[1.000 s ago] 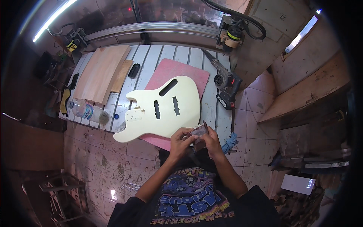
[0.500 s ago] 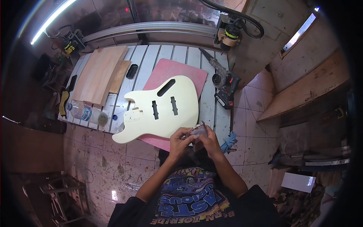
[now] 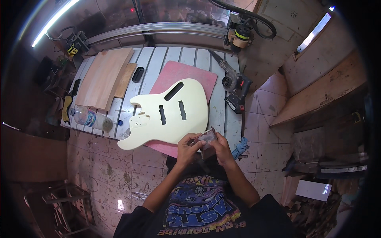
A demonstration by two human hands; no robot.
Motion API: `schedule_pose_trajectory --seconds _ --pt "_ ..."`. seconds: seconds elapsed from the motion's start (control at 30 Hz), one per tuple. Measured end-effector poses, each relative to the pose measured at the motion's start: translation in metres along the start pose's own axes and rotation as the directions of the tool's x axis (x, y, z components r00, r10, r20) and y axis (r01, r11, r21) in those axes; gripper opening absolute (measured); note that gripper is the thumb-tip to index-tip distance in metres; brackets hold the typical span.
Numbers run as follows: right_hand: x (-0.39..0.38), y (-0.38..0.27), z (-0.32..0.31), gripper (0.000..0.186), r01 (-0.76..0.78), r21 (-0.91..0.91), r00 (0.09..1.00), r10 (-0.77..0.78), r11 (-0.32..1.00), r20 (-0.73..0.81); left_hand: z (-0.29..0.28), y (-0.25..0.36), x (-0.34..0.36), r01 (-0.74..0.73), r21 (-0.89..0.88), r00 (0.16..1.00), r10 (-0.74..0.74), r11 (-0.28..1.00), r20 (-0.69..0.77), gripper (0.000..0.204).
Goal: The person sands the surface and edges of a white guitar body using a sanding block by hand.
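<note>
Both my hands grip a small brown-grey sheet (image 3: 207,139), possibly sandpaper, just beyond my shirt front. My left hand (image 3: 188,150) has its fingers closed on its left part; my right hand (image 3: 222,150) pinches its right part, and a dark edge sticks up there. Just past them lies a cream electric guitar body (image 3: 188,93) with dark routed cavities, on a pink board (image 3: 160,85). The board rests on a white slatted table (image 3: 222,127). What is under my thumbs is partly hidden.
Right on the table lies a cordless blower (image 3: 236,97); left are wooden boards (image 3: 103,79), a plastic bottle (image 3: 83,117) and a small black part (image 3: 138,74). A blue cloth (image 3: 240,148) hangs at the right corner. A machine head (image 3: 241,36) hangs above; a metal stool (image 3: 59,204) stands lower left.
My hands stay together on the small sheet with only slight finger movement. The scene has shifted very slightly in the view; nothing else has visibly moved.
</note>
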State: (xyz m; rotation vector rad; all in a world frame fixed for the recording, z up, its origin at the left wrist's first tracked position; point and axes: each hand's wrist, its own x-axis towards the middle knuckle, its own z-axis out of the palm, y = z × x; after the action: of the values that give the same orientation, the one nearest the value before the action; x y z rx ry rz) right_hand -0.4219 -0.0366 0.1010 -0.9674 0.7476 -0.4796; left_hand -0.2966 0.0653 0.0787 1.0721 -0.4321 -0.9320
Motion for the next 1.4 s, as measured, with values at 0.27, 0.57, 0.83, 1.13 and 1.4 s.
schedule_pose_trajectory --seconds 0.27,0.57,0.83,1.13,1.4 --pt "-0.002 -0.001 -0.003 0.038 -0.002 0.055 0.999 0.0 0.998 0.036 -0.002 -0.003 -0.002 0.023 0.019 0.999 -0.024 1.0 0.041 0.027" --pt "-0.005 -0.007 0.002 0.038 -0.008 0.083 0.999 0.004 0.997 0.047 -0.006 -0.005 -0.007 0.066 0.083 0.997 -0.068 0.994 0.03 0.026" --pt "-0.001 -0.011 0.001 0.038 0.005 0.048 0.999 -0.007 0.999 0.036 -0.008 -0.005 -0.007 0.025 0.163 0.998 -0.034 0.986 0.05 0.025" --pt "0.001 -0.011 0.003 0.04 -0.018 -0.01 1.0 0.018 1.0 -0.005 -0.005 -0.001 -0.004 -0.012 0.236 0.998 -0.002 0.972 0.06 0.029" --pt "0.004 -0.009 0.001 0.037 -0.022 -0.017 1.0 0.022 1.0 -0.008 -0.002 0.0 -0.002 -0.033 0.261 0.998 0.018 0.965 0.061 0.031"
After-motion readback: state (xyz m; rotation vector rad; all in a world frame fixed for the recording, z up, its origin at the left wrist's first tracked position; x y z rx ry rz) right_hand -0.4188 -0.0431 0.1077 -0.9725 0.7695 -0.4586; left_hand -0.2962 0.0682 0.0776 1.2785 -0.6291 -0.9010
